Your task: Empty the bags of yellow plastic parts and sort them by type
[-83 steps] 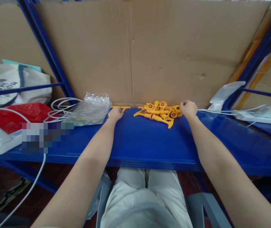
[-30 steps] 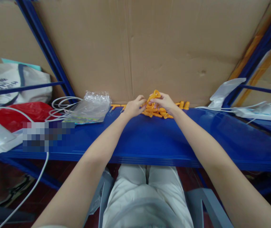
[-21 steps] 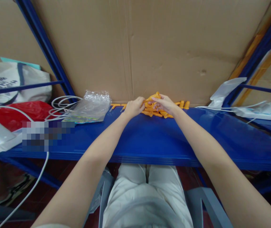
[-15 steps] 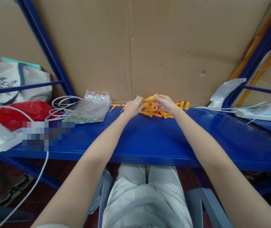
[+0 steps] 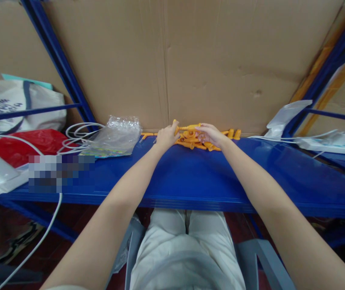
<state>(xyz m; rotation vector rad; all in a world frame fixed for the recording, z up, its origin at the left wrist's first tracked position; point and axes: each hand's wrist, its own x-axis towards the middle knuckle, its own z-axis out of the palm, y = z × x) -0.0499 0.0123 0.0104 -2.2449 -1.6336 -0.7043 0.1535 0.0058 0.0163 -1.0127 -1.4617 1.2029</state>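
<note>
My left hand [image 5: 167,136] is closed around an orange handle-like plastic piece [image 5: 177,129], mostly hidden by the fingers. My right hand [image 5: 211,135] pinches a slim tapered orange plastic piece [image 5: 193,127], held level with its narrow end towards the left hand. The two pieces are lined up end to end; whether they are joined I cannot tell. Under and between the hands lies a pile of similar orange plastic pieces [image 5: 187,144], some with flared ends. Left of the left hand is an orange T-shaped piece [image 5: 148,134] with a metal spiral.
The blue shelf [image 5: 196,177] runs under my forearms, with a cardboard wall [image 5: 208,60] behind it. A clear plastic bag [image 5: 116,137], white cable [image 5: 78,135], red bag [image 5: 36,143] and white device [image 5: 3,173] lie left. White plastic parts [image 5: 284,114] stand right.
My left hand has shifted slightly left and down, its thumb now raised over the orange piece. The right hand has dropped a little, and more of the orange piece shows between the hands.
</note>
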